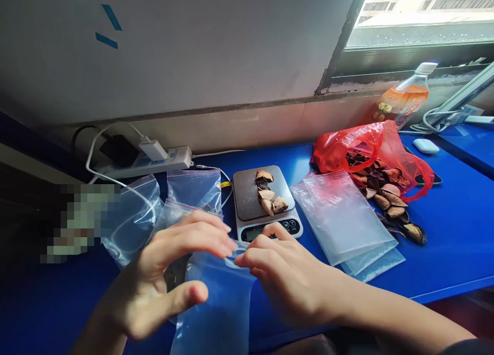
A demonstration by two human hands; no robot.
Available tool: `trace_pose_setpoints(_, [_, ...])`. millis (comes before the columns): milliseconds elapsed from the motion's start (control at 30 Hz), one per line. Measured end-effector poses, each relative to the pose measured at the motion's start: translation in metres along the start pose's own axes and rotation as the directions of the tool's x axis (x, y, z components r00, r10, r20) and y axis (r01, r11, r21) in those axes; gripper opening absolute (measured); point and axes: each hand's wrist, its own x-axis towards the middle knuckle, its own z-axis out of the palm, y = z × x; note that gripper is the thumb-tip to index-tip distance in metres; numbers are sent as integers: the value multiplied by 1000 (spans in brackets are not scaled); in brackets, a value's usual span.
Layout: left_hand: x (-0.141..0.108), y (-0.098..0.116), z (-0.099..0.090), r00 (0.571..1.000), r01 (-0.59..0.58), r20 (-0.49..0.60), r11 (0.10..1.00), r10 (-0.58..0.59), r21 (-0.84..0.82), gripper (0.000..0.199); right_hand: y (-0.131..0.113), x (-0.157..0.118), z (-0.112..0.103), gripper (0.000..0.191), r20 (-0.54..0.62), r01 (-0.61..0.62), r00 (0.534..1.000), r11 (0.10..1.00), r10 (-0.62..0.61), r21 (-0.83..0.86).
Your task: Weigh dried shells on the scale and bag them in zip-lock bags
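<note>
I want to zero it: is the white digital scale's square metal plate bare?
No, several curved, brown-and-cream dried shell pieces lie on the square metal plate.

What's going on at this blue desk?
Someone's right hand grips the top of a clear plastic bag, while the left hand hovers open beside it. Behind them, a few dried husk-like pieces sit on a small digital scale. More spill from a red bag, next to a stack of flat clear bags.
</note>
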Motion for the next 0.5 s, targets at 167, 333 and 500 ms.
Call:
trace_pose_setpoints(167, [-1, -11, -11, 987, 66, 116, 935, -113, 348, 13, -1, -1, -1, 29, 94, -50, 994, 996, 58, -79])
trace_pose_setpoints(333, [2, -10, -10, 974, 39, 195, 930, -117, 365, 19, -1, -4, -1, 35, 43, -160, 986, 987, 161, -29])
trace_pose_setpoints(500, [3, -5, 8, 987, -36, 153, 869, -46, 494, 22, -1, -3, -1, 34, 69, -84, 994, 996, 85, -7])
